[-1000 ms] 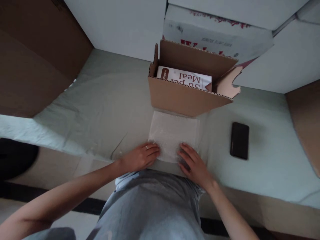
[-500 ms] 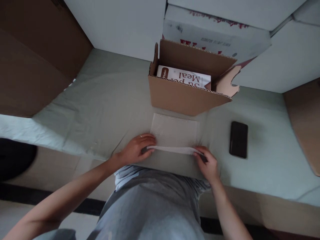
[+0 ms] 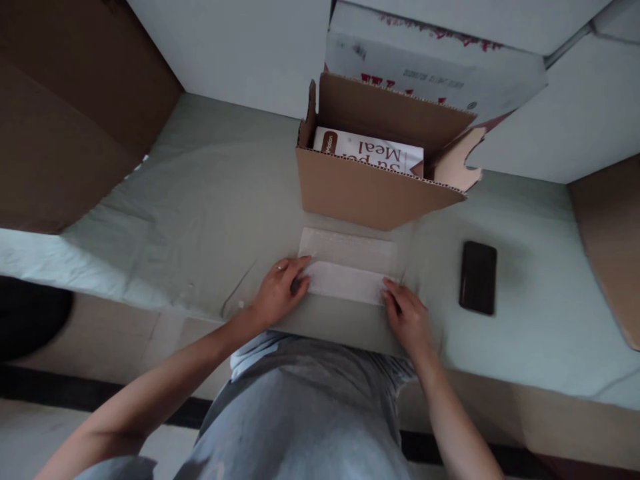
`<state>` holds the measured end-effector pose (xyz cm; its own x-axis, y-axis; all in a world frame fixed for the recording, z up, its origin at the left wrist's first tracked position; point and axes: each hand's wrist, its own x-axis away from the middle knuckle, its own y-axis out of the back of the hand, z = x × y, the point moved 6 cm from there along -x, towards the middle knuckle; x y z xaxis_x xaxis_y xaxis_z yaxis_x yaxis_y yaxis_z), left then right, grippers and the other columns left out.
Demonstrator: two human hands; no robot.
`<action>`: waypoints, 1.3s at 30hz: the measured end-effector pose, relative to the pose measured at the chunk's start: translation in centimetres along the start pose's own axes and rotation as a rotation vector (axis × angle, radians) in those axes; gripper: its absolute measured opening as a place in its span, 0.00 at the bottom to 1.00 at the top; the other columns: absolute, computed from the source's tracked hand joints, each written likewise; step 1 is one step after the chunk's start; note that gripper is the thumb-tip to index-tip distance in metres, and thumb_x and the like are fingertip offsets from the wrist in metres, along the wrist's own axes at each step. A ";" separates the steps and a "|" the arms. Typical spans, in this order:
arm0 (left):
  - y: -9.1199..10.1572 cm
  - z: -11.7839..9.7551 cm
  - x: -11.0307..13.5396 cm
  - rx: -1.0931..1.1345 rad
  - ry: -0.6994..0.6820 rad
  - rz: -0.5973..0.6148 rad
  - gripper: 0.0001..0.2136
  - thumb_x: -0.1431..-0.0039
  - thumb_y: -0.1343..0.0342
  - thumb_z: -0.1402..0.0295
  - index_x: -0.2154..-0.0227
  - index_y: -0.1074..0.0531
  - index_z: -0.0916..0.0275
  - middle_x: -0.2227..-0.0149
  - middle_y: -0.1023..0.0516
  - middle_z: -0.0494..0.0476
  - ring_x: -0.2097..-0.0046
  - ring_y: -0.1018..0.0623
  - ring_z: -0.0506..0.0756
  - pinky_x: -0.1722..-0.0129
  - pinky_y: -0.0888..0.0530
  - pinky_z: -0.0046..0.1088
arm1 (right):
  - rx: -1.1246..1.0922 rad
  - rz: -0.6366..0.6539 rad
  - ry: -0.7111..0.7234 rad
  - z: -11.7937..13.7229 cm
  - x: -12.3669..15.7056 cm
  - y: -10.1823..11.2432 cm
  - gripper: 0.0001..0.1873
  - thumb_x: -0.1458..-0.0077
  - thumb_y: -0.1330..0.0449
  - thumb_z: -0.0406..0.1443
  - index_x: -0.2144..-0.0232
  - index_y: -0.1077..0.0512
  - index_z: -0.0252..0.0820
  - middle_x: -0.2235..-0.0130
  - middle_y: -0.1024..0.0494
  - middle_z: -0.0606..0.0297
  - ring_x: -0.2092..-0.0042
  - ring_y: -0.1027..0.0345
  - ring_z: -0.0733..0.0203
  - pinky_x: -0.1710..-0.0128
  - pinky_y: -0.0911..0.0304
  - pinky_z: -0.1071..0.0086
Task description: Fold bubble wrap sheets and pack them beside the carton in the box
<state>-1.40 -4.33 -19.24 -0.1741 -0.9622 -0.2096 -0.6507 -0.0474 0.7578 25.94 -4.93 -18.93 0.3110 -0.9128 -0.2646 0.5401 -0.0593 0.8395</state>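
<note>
A thin, whitish translucent sheet point(image 3: 346, 283), perhaps a plastic bag, lies on the pale green cloth with its near part folded over toward the far side. My left hand point(image 3: 281, 288) grips the left end of the folded flap, thumb below and fingers above. At the opposite end, my right hand point(image 3: 406, 313) pinches the flap's right corner between thumb and fingertips. Just beyond the sheet stands an open brown cardboard box point(image 3: 370, 187). Inside it sits a white carton point(image 3: 370, 148) printed "Super Meal", its lettering upside down to me.
A black phone-like slab point(image 3: 478, 277) lies right of my right hand. Large brown cartons stand at the left point(image 3: 75, 120) and right point(image 3: 610, 233). White boxes, one with red print point(image 3: 430, 60), line the back. The green cloth's point(image 3: 200, 173) front edge runs close to my body.
The near edge of the sheet, raised in a narrow strip before, is now turned over away from me and lies flatter as a wider band. Both hands moved slightly with it.
</note>
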 end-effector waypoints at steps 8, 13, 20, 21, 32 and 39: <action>0.2 -0.1 -0.3 -0.136 -0.027 0.010 0.16 0.41 0.52 0.70 0.50 0.33 0.63 0.67 0.25 0.59 0.55 0.29 0.60 0.52 0.31 0.42 | 0.158 0.127 0.015 0.4 -1.0 -0.5 0.17 0.37 0.51 0.37 0.50 0.30 0.43 0.70 0.25 0.61 0.70 0.31 0.59 0.69 0.33 0.65; 0.8 -0.1 -0.3 -0.089 0.017 -0.030 0.19 0.41 0.52 0.71 0.46 0.37 0.66 0.69 0.26 0.58 0.55 0.30 0.60 0.52 0.32 0.41 | 0.144 0.091 0.045 0.3 -0.9 -0.2 0.16 0.38 0.49 0.36 0.51 0.29 0.42 0.66 0.22 0.59 0.67 0.28 0.58 0.67 0.32 0.65; 1.1 0.4 0.0 -0.100 0.023 -0.075 0.18 0.40 0.51 0.70 0.47 0.38 0.63 0.69 0.26 0.56 0.56 0.29 0.59 0.52 0.32 0.41 | 0.112 0.092 0.093 0.8 -0.9 0.3 0.14 0.39 0.49 0.35 0.54 0.28 0.39 0.67 0.21 0.59 0.68 0.27 0.60 0.68 0.32 0.67; 1.0 0.4 0.0 -0.114 0.023 -0.075 0.18 0.41 0.50 0.70 0.47 0.38 0.63 0.70 0.27 0.56 0.56 0.30 0.60 0.52 0.32 0.41 | 0.128 0.124 0.089 0.9 -1.0 0.1 0.15 0.38 0.49 0.35 0.53 0.28 0.39 0.68 0.22 0.59 0.68 0.28 0.60 0.68 0.32 0.67; 1.0 -0.8 -0.1 -0.267 -0.486 0.176 0.10 0.39 0.50 0.71 0.55 0.30 0.62 0.53 0.25 0.59 0.48 0.29 0.59 0.44 0.35 0.44 | 0.196 0.041 0.057 1.0 -1.3 0.8 0.13 0.42 0.45 0.36 0.56 0.27 0.40 0.58 0.27 0.53 0.58 0.31 0.54 0.62 0.31 0.60; 0.9 -0.3 -0.3 -0.188 -0.406 0.340 0.21 0.41 0.48 0.64 0.46 0.37 0.65 0.48 0.30 0.66 0.44 0.32 0.62 0.41 0.38 0.49 | 0.082 0.204 0.248 2.8 -0.9 -0.8 0.26 0.45 0.42 0.37 0.44 0.38 0.38 0.45 0.32 0.49 0.43 0.41 0.47 0.45 0.41 0.47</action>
<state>-1.71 -4.13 -18.31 -0.6457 -0.7529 -0.1271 -0.3718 0.1646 0.9136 23.05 -5.15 -18.06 0.5924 -0.7839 -0.1859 0.3857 0.0734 0.9197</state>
